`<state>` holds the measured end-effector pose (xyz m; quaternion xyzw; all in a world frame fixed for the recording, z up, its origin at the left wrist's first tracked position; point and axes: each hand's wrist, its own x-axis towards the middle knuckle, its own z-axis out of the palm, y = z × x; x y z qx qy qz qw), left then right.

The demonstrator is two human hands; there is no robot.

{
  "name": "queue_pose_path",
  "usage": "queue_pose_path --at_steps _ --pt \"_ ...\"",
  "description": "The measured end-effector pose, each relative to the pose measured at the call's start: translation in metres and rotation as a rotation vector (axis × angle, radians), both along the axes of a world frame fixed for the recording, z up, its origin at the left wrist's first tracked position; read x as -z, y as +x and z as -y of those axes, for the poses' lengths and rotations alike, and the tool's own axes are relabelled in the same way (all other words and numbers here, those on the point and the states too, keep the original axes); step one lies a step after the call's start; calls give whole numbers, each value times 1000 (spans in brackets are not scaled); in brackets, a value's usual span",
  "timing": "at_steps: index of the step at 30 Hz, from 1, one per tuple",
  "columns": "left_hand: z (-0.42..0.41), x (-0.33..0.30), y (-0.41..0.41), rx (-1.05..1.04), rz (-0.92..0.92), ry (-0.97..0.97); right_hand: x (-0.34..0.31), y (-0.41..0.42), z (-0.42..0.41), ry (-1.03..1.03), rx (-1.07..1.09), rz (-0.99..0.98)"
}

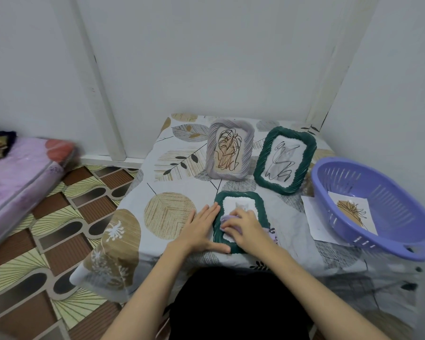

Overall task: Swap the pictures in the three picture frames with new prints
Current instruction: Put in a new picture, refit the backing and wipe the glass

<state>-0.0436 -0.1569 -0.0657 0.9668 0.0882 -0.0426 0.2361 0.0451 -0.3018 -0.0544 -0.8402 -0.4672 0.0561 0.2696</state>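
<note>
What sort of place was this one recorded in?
Probably a small room in a home, not a workshop. A low table under a leaf-print cloth sits in a corner of plain white walls, a plastic-wrapped pink mattress lies on the patterned floor, and a purple plastic basket holds a print.

I logged both forearms reaching forward, bare, converging toward the middle. Left hand (pixel 203 229) lay flat, palm down, fingers straight and together, thumb spread toward the right. Right hand (pixel 243 228) was palm down, fingers curled.
</note>
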Motion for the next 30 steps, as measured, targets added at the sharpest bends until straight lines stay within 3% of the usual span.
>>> queue_pose_path --at_steps 3,8,12,18,22,26,30 --pt "0 0 0 6 -11 0 3 -1 15 4 -93 31" --pt "0 0 -1 5 -4 14 0 1 3 84 71 28" --pt "-2 2 1 12 3 56 3 -3 9 2 -15 -1" --pt "0 5 -1 -11 53 87 -4 -1 3 72 77 31" --pt "1 5 -1 -11 45 91 6 2 26 66 55 200" --pt "0 6 -1 -9 40 103 4 16 26 161 132 52" --pt "0 6 0 -13 33 83 7 20 14 52 113 35"
